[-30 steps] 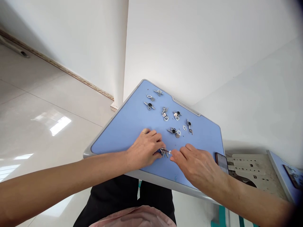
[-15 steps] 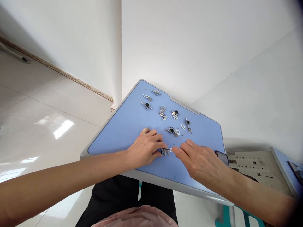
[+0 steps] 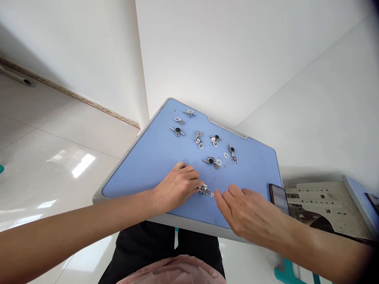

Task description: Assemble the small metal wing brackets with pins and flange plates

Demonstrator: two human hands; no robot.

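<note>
My left hand (image 3: 179, 185) is closed at the fingertips on a small metal part (image 3: 203, 189) near the front of the blue table (image 3: 142, 165). To its right, my right hand (image 3: 239, 205) is closed round a small screwdriver (image 3: 212, 194) with a clear handle; the thin shaft points left to the metal part. Just beyond the hands lies a metal part with a black disc (image 3: 211, 161), beside a flat oval plate (image 3: 218, 162) and a round piece (image 3: 216, 166).
Further back are several similar parts, among them one with a black disc (image 3: 177, 130), a bare one (image 3: 190, 113) and an oval plate (image 3: 226, 155). A phone (image 3: 279, 198) lies at the table's right edge, beside a beige metal frame (image 3: 319, 197).
The view has shifted slightly. The metal part between my hands is turned and shows more of its plate. My right hand and the screwdriver are a little lower, with the shaft tilted.
</note>
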